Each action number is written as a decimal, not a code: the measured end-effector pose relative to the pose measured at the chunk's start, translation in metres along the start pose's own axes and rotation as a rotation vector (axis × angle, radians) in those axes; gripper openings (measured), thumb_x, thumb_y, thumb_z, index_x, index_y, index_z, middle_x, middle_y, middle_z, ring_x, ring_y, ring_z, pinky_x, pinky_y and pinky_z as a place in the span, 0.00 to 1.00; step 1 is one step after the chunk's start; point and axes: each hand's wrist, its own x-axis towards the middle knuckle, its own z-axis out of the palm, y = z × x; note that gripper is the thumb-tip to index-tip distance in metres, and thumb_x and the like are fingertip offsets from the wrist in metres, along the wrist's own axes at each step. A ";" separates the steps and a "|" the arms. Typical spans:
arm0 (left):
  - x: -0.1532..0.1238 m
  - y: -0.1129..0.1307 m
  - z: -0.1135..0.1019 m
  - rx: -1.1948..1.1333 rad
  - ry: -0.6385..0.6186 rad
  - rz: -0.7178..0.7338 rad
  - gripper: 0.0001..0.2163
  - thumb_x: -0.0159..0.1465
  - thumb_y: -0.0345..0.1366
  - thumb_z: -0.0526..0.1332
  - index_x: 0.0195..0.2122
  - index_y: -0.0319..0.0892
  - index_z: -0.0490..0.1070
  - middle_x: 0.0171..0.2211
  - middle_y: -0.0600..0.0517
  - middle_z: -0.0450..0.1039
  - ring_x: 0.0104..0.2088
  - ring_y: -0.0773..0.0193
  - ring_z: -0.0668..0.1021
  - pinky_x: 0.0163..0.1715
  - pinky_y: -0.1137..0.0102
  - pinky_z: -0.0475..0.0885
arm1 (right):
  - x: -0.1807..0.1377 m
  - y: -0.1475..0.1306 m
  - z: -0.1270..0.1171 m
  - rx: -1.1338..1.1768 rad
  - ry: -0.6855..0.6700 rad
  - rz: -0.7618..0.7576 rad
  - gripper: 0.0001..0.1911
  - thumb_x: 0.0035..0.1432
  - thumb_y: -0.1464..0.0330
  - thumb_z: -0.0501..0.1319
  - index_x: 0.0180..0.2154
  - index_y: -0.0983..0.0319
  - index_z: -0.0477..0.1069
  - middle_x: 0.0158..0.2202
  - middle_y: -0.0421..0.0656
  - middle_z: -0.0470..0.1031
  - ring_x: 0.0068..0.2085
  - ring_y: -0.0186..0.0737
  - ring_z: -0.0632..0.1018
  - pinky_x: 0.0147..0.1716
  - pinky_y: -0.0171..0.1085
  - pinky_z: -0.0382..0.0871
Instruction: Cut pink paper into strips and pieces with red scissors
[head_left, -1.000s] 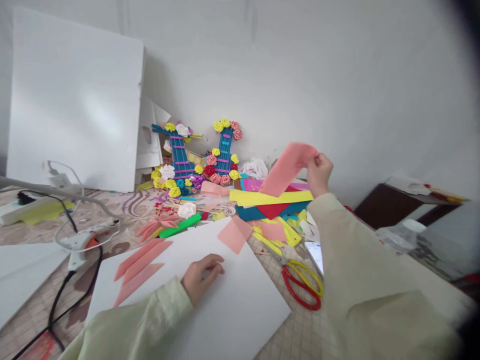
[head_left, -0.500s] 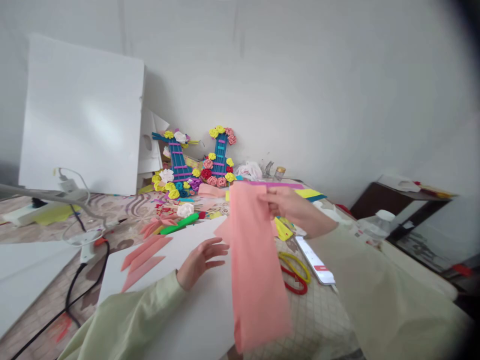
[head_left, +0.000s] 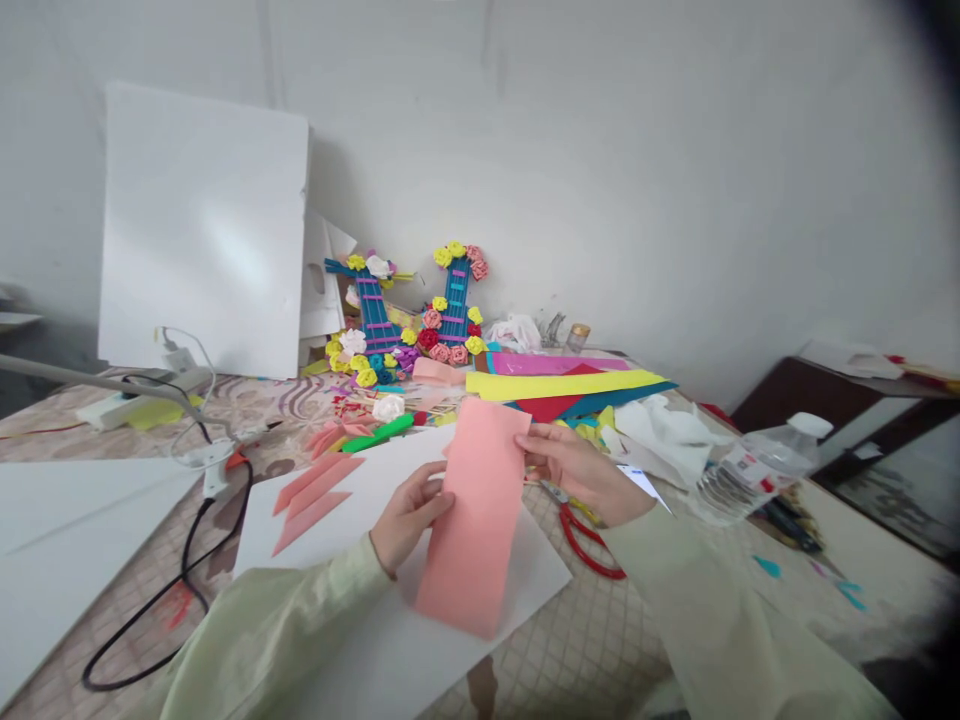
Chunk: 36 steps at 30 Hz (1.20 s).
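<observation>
A long pink paper strip lies slanted over a white board in front of me. My left hand grips its left edge with curled fingers. My right hand pinches its upper right edge. Three cut pink paper pieces lie on the board's left part. Red-and-yellow scissors rest just right of the board, partly under my right wrist.
A stack of coloured paper sheets and two blue stick models with paper flowers stand at the back. A glue gun with black cable lies at left. A plastic water bottle lies at right. White boards lean against the wall.
My right hand pulled the pink strip from the paper stack at the back down onto the white board. My left hand lifted off the board and took the strip's left edge.
</observation>
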 end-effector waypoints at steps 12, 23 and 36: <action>-0.056 0.045 0.045 0.113 -0.062 0.220 0.32 0.58 0.35 0.61 0.59 0.55 0.44 0.61 0.51 0.48 0.59 0.57 0.58 0.53 0.64 0.61 | -0.024 -0.011 0.064 -0.154 -0.067 -0.247 0.11 0.42 0.63 0.68 0.26 0.64 0.73 0.22 0.40 0.74 0.20 0.30 0.72 0.15 0.28 0.64; -0.061 0.018 0.048 -0.097 0.237 0.064 0.18 0.60 0.41 0.58 0.51 0.44 0.64 0.51 0.48 0.68 0.55 0.55 0.65 0.54 0.64 0.58 | -0.018 0.022 0.072 -0.249 -0.165 -0.225 0.16 0.44 0.61 0.67 0.20 0.64 0.65 0.16 0.35 0.68 0.18 0.30 0.70 0.20 0.30 0.60; -0.079 0.012 0.037 -0.343 0.395 -0.199 0.15 0.50 0.44 0.66 0.33 0.39 0.73 0.27 0.53 0.73 0.29 0.64 0.72 0.32 0.69 0.69 | -0.032 0.024 0.052 -0.135 -0.068 -0.168 0.15 0.44 0.62 0.67 0.20 0.63 0.63 0.18 0.33 0.64 0.20 0.28 0.66 0.19 0.30 0.60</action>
